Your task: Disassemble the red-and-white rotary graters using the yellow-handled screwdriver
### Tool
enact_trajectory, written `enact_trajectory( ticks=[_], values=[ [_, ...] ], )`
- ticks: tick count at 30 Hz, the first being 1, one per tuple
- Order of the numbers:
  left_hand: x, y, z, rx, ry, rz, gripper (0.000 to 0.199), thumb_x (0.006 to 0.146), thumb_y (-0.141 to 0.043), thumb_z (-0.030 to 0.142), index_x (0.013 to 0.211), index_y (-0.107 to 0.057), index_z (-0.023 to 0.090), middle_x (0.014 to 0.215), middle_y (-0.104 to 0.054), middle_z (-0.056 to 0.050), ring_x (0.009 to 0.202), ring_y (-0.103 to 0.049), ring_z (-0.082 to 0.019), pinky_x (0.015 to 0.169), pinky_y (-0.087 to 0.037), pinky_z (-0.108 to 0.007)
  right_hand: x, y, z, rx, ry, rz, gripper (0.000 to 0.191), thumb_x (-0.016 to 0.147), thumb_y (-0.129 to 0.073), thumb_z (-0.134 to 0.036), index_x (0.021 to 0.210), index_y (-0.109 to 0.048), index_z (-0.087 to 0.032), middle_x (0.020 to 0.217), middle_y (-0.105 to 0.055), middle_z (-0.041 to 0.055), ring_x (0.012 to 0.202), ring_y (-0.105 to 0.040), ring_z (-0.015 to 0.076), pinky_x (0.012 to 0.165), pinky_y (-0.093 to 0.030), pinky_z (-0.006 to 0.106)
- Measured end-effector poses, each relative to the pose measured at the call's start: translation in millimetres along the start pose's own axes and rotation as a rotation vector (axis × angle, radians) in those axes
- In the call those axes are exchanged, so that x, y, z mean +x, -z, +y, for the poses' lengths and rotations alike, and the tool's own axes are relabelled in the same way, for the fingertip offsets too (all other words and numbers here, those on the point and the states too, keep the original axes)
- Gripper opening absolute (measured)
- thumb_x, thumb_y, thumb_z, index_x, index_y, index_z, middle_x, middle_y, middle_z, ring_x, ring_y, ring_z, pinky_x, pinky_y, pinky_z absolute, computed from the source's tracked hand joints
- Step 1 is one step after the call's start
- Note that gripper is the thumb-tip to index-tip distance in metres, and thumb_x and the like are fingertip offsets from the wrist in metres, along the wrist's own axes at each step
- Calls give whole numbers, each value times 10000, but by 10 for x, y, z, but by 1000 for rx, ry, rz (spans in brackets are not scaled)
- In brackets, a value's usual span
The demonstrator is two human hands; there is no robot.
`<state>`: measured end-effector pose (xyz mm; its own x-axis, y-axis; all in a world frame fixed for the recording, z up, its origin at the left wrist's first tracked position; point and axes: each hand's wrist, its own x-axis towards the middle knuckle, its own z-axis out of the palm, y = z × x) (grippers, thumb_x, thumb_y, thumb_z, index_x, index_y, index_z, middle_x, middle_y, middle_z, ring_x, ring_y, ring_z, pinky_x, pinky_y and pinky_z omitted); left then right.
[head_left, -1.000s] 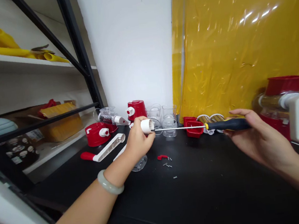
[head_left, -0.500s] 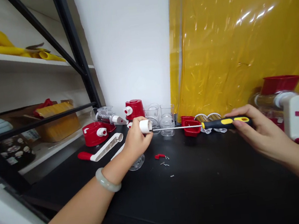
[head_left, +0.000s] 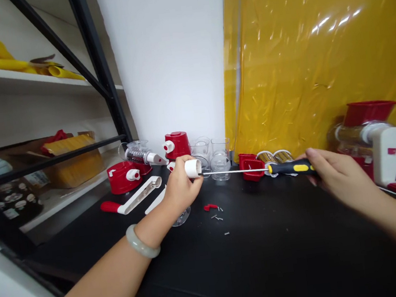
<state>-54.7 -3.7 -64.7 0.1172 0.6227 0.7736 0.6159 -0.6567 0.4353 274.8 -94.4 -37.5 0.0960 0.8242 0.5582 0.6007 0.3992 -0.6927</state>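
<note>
My left hand [head_left: 184, 185] is closed on a crank handle; its white round end [head_left: 193, 168] points right, and a white arm [head_left: 156, 202] seems to run down behind my wrist. My right hand [head_left: 334, 175] is wrapped round the black and yellow grip of a screwdriver [head_left: 289, 167]. The screwdriver's long shaft lies level, with its dark tip at the opening of the white end. Whether the tip sits on a screw is hidden. Below, on the black table [head_left: 267, 246], lie a small red plastic piece [head_left: 210, 207] and several loose screws [head_left: 216, 217].
Left of my hand lies another white crank with a red grip [head_left: 132, 200]. Behind stand red bases [head_left: 124, 178], clear plastic cups [head_left: 220, 159], red hoppers [head_left: 253, 168] and grater drums [head_left: 282, 156]. An assembled rotary grater [head_left: 372, 132] stands at right, a black shelf frame [head_left: 102, 73] at left.
My right hand has changed its hold on the screwdriver's grip, now covering its rear end with the fingers curled round. The left hand and the white part stay nearly in place.
</note>
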Motion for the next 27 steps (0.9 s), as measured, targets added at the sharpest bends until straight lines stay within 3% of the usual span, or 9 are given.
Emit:
enact_trajectory(
  ticks=[3, 7, 13, 16, 20, 23, 25, 27],
  values=[
    [-12, 12, 26, 45, 34, -33, 391, 721, -618, 152, 1076, -465, 213, 920, -650, -41, 771, -645, -207, 685, -480, -320, 23, 46, -49, -148, 94, 1, 474, 939, -426, -610, 760, -619, -216, 559, -536, 1, 518, -510, 171, 489, -395, 293],
    [-3, 26, 30, 38, 39, -18, 396, 711, -624, 145, 1067, -468, 218, 903, -648, -31, 759, -647, -201, 684, -480, -315, 50, 84, -14, -194, 223, -8, 359, 949, -461, -539, 908, -648, -235, 751, -645, 32, 660, -583, 196, 620, -480, 320],
    [31, 21, -17, -35, 8, 27, 407, 701, -632, 137, 1060, -459, 221, 932, -639, -36, 833, -648, -207, 759, -494, -332, 34, 116, -13, -59, 288, 11, 212, 890, -619, -454, 1013, -634, -282, 971, -664, 28, 896, -633, 202, 824, -514, 310],
    [44, 15, -22, -56, 12, 36, 412, 689, -620, 121, 1055, -456, 217, 933, -636, -35, 827, -642, -201, 752, -493, -327, 12, 125, -72, 43, 270, 53, 292, 825, -699, -453, 1060, -618, -301, 1015, -652, 29, 955, -632, 205, 827, -523, 288],
    [34, 12, 25, -65, 44, 44, 414, 685, -614, 121, 1058, -459, 215, 910, -635, -24, 797, -637, -191, 719, -485, -312, 8, 68, -43, 216, 150, 78, 437, 772, -749, -474, 1146, -586, -319, 974, -635, 36, 828, -651, 204, 672, -547, 288],
    [3, 10, 85, -50, 60, 34, 407, 684, -616, 116, 1049, -467, 218, 891, -639, -9, 768, -635, -177, 702, -478, -297, 18, 16, 32, 341, 63, 40, 455, 886, -522, -626, 1200, -549, -297, 837, -665, 50, 659, -660, 228, 579, -550, 355],
    [-21, 6, 117, -32, 50, 22, 398, 686, -616, 113, 1041, -471, 218, 887, -642, -7, 763, -634, -177, 695, -474, -293, 22, 18, 46, 294, 8, 22, 501, 925, -368, -673, 1121, -579, -263, 661, -635, 32, 514, -606, 217, 486, -509, 356],
    [-40, 0, 134, -15, 31, 2, 391, 692, -618, 121, 1040, -470, 219, 887, -643, -10, 767, -634, -183, 688, -473, -295, 23, 50, 22, 138, -23, 44, 484, 928, -387, -660, 980, -623, -241, 556, -556, 4, 436, -516, 176, 411, -426, 310]
  ],
)
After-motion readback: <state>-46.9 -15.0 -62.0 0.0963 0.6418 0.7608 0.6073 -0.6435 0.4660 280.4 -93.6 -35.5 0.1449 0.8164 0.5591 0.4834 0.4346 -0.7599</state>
